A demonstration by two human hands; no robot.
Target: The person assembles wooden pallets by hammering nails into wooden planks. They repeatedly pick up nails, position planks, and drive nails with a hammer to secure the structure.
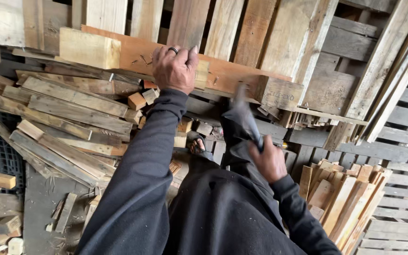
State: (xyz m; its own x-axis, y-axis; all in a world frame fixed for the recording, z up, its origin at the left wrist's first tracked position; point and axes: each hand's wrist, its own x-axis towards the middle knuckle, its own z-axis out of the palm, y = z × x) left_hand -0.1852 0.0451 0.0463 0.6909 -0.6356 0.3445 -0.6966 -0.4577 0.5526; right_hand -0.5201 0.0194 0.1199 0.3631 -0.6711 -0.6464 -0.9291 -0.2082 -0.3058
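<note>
Head view showed your left hand (175, 68) flat and spread on top of the reddish plank (223, 75), fingers draped over its far edge, a ring on one finger; it pressed rather than pinched. Your right hand (269, 162) was closed around the handle of a hammer (244, 115), whose head was blurred, raised just below the plank's right end. That plank lay across the broken pallet (260, 33) in front of you, running from upper left down to the right, with a pale block (89, 47) at its left end and a greyer block (279, 93) at its right; bent nails showed on its face near your left hand. It looked stiff, rough and fairly heavy, likely splintery and still nailed, so I judged the safest hold was on the flat top, clear of the nails. Its colour was orange-brown, warmer than the grey boards around it. A heap of loose slats (67, 123) lay at left, a stack of short boards (345, 198) at right.
</note>
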